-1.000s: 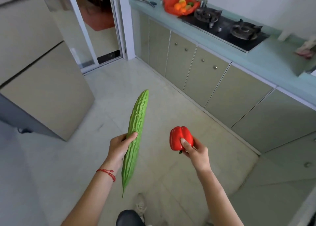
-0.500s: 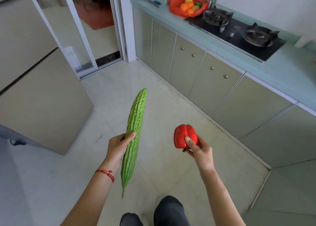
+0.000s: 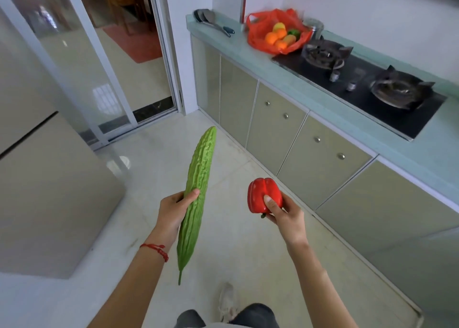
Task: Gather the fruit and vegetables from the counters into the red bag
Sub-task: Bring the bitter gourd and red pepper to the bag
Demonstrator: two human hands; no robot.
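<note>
Red plastic bag (image 3: 275, 33) looms closer now; left hand (image 3: 173, 212) gripping the long bumpy green gourd (image 3: 198, 191), right hand (image 3: 285, 214) clutching the glossy red pepper (image 3: 263, 194), drop-off soon.

both forearms bare, no sleeves in view. left wrist carries a thin red cord bracelet (image 3: 156, 250) with a knotted stretch on the outer side. dark grey trousers (image 3: 250, 315) at the bottom edge; one pale, worn-looking shoe (image 3: 227, 303) on the floor between the knees.
</note>
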